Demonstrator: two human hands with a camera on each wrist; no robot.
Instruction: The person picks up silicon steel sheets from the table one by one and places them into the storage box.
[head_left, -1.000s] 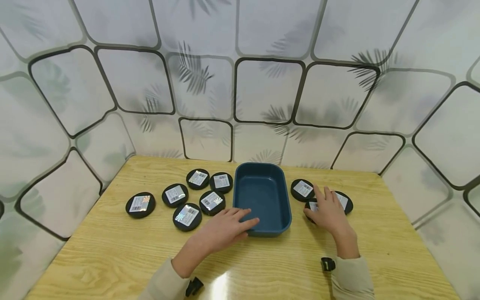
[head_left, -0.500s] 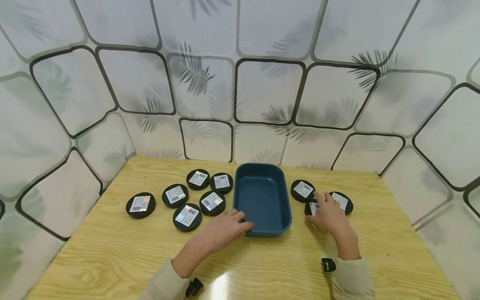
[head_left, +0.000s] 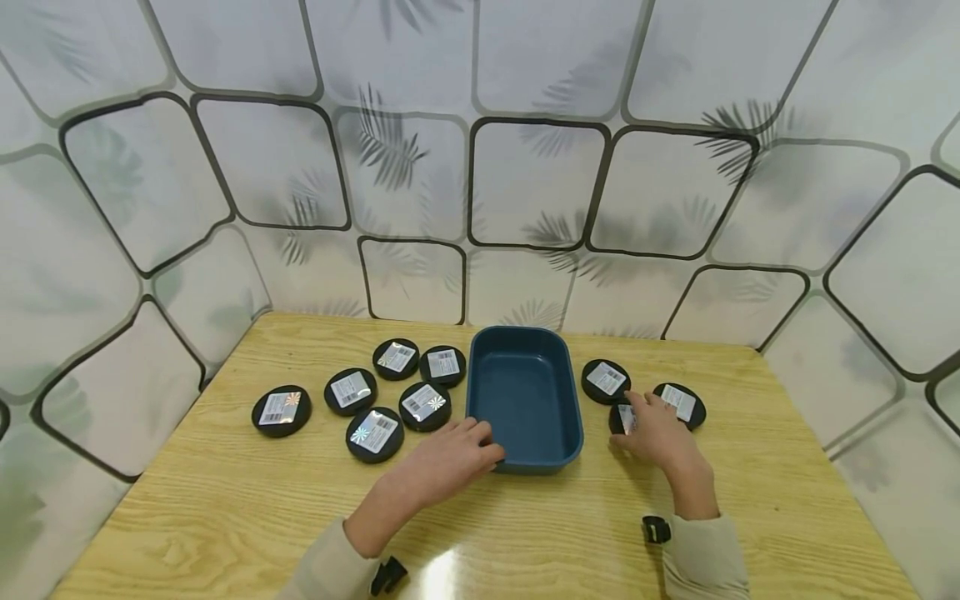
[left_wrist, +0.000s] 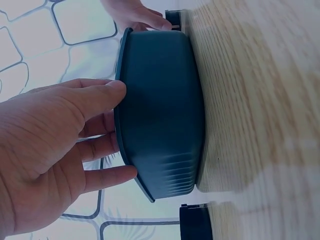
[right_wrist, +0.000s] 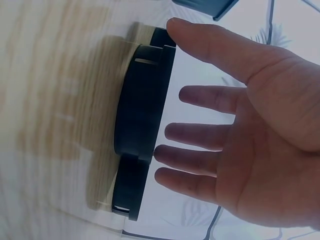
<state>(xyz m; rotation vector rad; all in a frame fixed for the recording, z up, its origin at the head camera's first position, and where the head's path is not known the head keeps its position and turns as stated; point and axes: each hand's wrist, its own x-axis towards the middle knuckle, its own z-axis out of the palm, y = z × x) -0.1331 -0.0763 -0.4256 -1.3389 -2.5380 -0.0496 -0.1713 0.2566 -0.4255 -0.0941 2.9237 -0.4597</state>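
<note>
My left hand holds the near-left rim of a dark blue rectangular tub. In the left wrist view, its thumb lies outside the tub's wall and its fingers reach over the rim. On the right, my right hand hovers close to a round black case with a white label, partly hidden beneath it. The right wrist view has that hand with spread, fairly straight fingers beside the black case; whether they touch is unclear. Two similar cases flank it, one behind, one to the right.
Left of the tub lie several more round black cases with barcode labels, among them one near the tub and one farthest left. The wooden table meets a patterned backdrop behind.
My left fingers, spread over the tub a second ago, have curled down onto its rim. The right hand has drawn slightly toward me, uncovering more of the right-hand case's label.
</note>
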